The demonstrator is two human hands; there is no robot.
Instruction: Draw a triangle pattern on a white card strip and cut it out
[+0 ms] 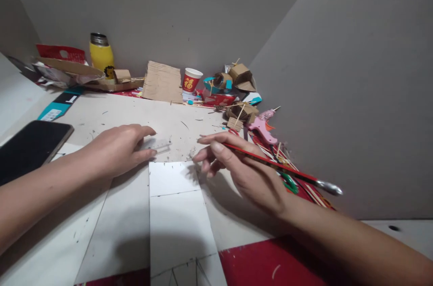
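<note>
My left hand is over the table, its thumb and index finger closed on a clear plastic ruler. Between the thumb and index finger of my right hand lies a red-and-black pencil, its silver-capped end pointing back to the right; the writing tip is hidden by the fingers. Below both hands stretches a white paper strip with small edge marks, a drawn line across its upper part and slanted lines near the bottom.
A black phone lies at left. Along the wall stand a yellow bottle, a cardboard sheet and a red paper cup. Cardboard scraps and a pink glue gun sit at right, near thin sticks. Red sheet shows in front.
</note>
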